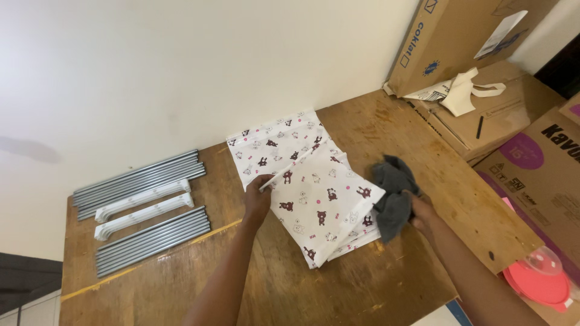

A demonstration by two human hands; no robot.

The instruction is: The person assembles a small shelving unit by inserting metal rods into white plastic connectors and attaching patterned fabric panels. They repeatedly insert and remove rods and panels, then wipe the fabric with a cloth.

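A folded white fabric panel (314,193) printed with small brown bears and pink dots lies on the wooden table (362,284), with a second panel of the same print (275,145) spread behind it. My left hand (257,199) pinches the left corner of the upper panel and lifts it slightly. A dark grey cloth (393,193) is gripped by my right hand (421,211) and rests against the right edge of the printed fabric.
Two bundles of grey metal rods (139,175) (154,238) and two white plastic brackets (142,208) lie at the table's left. Cardboard boxes (459,42) stand at the right, with a cream bag (462,90) on one and a pink lidded container (538,281) lower right.
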